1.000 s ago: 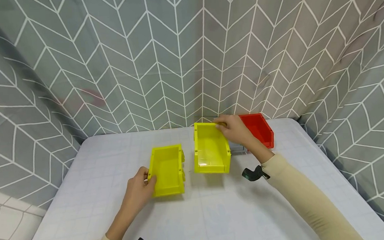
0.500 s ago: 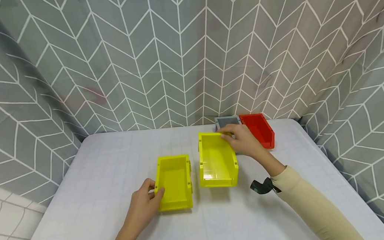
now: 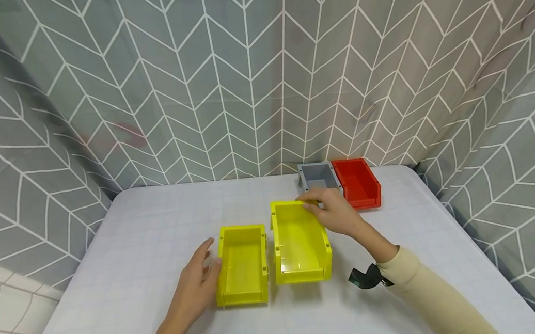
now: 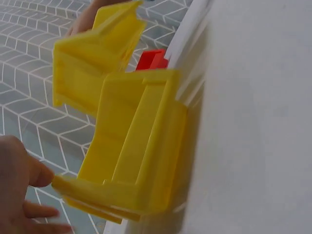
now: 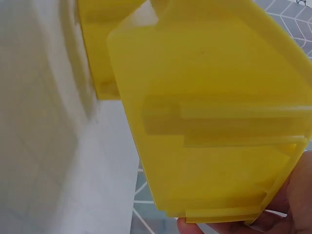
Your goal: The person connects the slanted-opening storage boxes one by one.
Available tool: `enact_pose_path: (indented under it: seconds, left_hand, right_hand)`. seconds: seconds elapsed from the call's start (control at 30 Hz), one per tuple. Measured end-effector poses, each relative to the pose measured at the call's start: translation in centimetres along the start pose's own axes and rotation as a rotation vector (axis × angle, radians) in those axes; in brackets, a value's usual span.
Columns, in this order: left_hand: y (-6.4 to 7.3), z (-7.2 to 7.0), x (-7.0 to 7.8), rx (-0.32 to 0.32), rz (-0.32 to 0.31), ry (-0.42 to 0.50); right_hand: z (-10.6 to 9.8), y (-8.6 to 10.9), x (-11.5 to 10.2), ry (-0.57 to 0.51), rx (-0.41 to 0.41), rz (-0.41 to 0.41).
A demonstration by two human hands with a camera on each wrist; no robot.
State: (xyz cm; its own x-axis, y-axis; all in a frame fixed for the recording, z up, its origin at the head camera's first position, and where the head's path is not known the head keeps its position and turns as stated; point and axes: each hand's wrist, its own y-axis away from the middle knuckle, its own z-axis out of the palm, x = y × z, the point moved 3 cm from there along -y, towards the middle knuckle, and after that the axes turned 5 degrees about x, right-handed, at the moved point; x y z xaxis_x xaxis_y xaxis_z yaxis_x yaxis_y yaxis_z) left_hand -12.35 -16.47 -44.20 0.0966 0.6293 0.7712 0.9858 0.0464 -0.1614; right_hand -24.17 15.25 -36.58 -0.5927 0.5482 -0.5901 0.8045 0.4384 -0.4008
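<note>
Gripping right yellow bin (image 3: 300,239) by back rim with right hand (image 3: 336,213), lower centre, probably to leave facing sides unobstructed. Holding left hand (image 3: 193,285) spread-fingered at outer edge of left yellow bin (image 3: 243,264), lower centre, perhaps for steadying.

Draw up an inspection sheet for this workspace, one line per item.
Surface: white table, faint grid lines.
Job's things: left yellow bin, opening up; right yellow bin, held above the table; no contents seen in either.
Clutter: grey bin, partly hidden, and red bin, side by side near the far edge.
Left hand: fingers extended beside left yellow bin.
Right hand: pinches right yellow bin's far rim.
Cables: nothing seen.
Surroundings: grey chevron-patterned sheeting.
</note>
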Motion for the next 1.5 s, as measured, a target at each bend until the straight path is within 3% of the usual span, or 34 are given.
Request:
enact_pose_path:
  seconds: [0.17, 0.37, 0.7, 1.5]
  left_hand:
    - [-0.9, 0.1, -0.5, 0.027, 0.224, -0.015]
    - [-1.2, 0.6, -0.9, 0.007, 0.295, -0.012]
    - [-1.3, 1.0, -1.1, 0.053, 0.279, 0.005]
    - [-1.1, 1.1, -1.0, 0.056, 0.220, 0.070]
  right_hand:
    - [0.9, 0.3, -0.1, -0.025, -0.022, 0.009]
    - [1.4, 0.3, -0.3, -0.027, -0.029, 0.012]
    - [1.9, 0.3, -0.7, -0.024, -0.050, 0.042]
    - [2.8, 0.2, -0.7, 0.093, -0.071, 0.082]
